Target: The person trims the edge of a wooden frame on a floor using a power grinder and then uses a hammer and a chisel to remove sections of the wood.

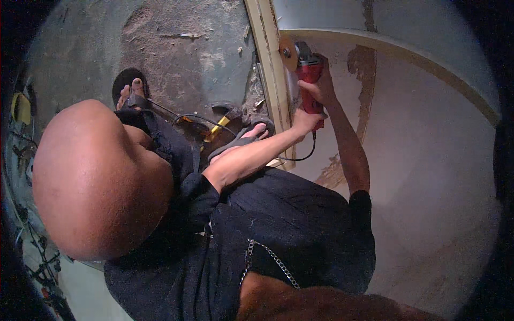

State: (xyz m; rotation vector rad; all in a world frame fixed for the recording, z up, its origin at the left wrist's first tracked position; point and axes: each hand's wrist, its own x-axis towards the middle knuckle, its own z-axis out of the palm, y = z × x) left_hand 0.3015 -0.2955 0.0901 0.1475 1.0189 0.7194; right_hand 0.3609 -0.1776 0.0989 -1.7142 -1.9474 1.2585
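A red angle grinder with an orange-brown disc is in both my hands, at the upper right. My right hand wraps the front of its body, just behind the metal head. Lower down, my left hand grips the rear end, where a black cord comes out. The disc sits at the edge of a cream wooden frame beside the wall; whether it touches the wood I cannot tell. My fingers partly cover the grinder's body.
A yellow tool lies on the floor between my sandalled feet. Dust and debris cover the floor ahead. Tangled cables lie at the far left, below a yellow object. Patches of rough brown plaster mark the white wall.
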